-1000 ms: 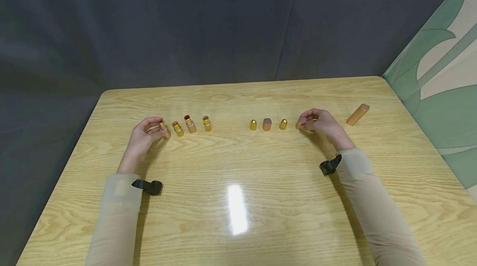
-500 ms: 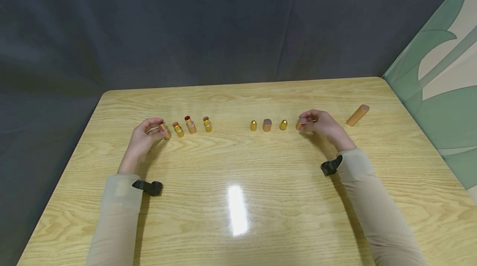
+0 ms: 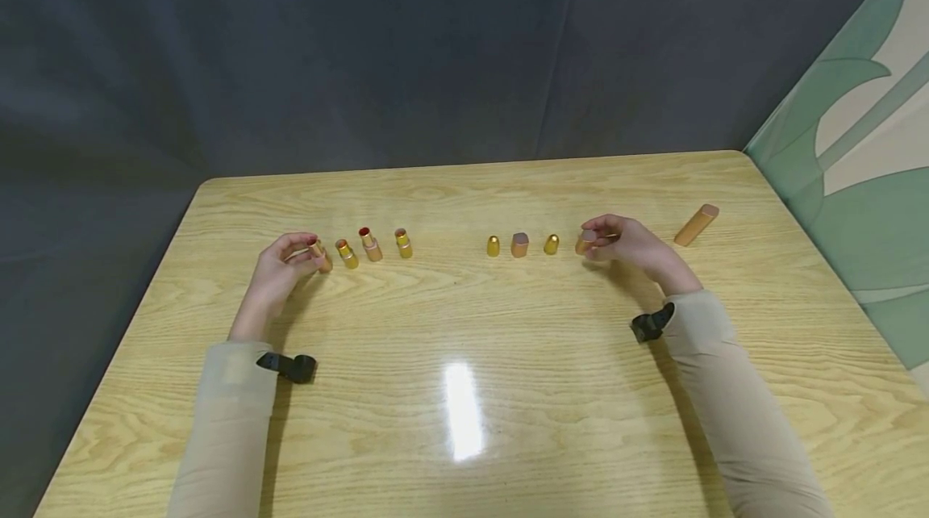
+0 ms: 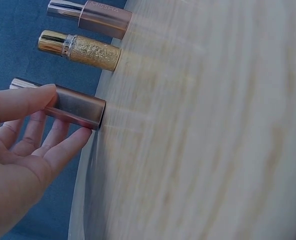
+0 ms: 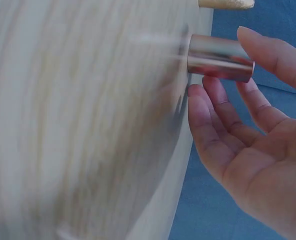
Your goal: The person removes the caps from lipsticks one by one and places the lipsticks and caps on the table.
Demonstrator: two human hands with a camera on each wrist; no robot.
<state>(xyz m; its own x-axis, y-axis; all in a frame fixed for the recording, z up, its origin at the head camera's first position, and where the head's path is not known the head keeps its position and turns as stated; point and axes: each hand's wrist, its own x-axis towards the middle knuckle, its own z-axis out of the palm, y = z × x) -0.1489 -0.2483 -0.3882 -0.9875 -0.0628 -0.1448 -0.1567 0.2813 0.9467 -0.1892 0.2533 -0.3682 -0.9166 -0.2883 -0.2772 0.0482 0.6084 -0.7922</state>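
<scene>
My left hand (image 3: 279,264) pinches an uncapped rose-gold lipstick (image 4: 78,107) between thumb and fingers. It stands upright at the left end of a row, its base at the tabletop. Beside it stand a glittery gold lipstick (image 4: 93,52), a pinkish MISSHA lipstick (image 4: 105,20) and another gold lipstick (image 3: 404,243), all without caps. My right hand (image 3: 631,248) has thumb and fingertips at the upper end of a rose-gold lipstick cap (image 5: 215,57), which stands on the table. Left of that cap are a gold cap (image 3: 551,244), a rose-gold cap (image 3: 519,244) and a second gold cap (image 3: 493,246).
A long rose-gold stick (image 3: 697,225) stands at the table's right, behind my right hand. Dark blue cloth (image 3: 435,50) hangs past the far edge of the wooden table (image 3: 363,421). Leaf-patterned fabric (image 3: 871,219) lies beyond the right edge.
My right wrist has shifted slightly to the right, with the fingers a little looser about the cap. The left hand and the lipsticks stay put.
</scene>
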